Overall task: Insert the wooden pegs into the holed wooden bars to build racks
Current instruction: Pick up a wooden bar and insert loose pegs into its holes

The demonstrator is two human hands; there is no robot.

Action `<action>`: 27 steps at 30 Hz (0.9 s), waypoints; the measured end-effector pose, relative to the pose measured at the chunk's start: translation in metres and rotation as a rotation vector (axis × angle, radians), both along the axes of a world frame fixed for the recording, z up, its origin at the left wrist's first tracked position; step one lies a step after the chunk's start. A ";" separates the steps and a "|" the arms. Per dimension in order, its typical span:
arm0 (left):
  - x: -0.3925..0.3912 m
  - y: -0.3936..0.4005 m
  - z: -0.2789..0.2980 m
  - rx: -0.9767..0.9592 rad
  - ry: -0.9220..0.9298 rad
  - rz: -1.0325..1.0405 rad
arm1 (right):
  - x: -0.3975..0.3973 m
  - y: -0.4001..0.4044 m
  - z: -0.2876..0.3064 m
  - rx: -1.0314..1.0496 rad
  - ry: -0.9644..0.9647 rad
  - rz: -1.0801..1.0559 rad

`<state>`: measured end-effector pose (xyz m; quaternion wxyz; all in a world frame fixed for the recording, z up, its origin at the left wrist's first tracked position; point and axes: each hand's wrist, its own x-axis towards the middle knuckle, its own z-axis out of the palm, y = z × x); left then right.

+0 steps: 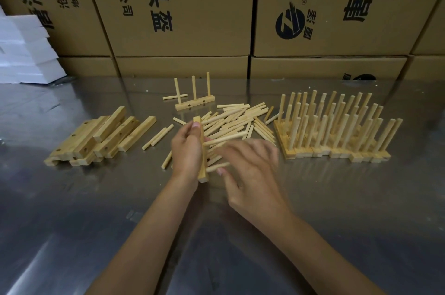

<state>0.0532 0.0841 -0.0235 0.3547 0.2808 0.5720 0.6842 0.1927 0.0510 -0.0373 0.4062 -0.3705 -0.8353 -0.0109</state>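
My left hand (189, 150) grips a holed wooden bar (203, 174) held on end over the steel table, its holes facing right. One peg (224, 138) sticks out of the bar to the right. My right hand (250, 169), blurred, holds a second peg (216, 166) with its tip at the bar's lower part. Behind the hands lies a loose heap of pegs (238, 118). A stack of unused bars (101, 138) lies at the left. Finished racks (337, 130) stand packed together at the right.
A single rack with three upright pegs (193, 99) stands behind the peg heap. Two pegs (157, 137) lie beside the bar stack. Cardboard boxes (183, 5) wall off the back of the steel table (72, 210). White foam pieces (26, 51) are stacked at far left.
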 end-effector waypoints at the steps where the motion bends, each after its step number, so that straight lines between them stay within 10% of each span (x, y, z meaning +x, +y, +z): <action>1: -0.004 0.001 0.000 0.016 0.002 0.026 | 0.000 0.000 0.000 0.028 0.004 -0.030; 19: -0.067 0.000 0.005 0.127 -0.335 0.159 | 0.016 0.030 -0.017 -0.213 0.272 -0.201; 27: -0.072 0.038 0.009 0.229 -0.202 0.090 | 0.018 0.039 -0.022 -0.269 0.269 -0.225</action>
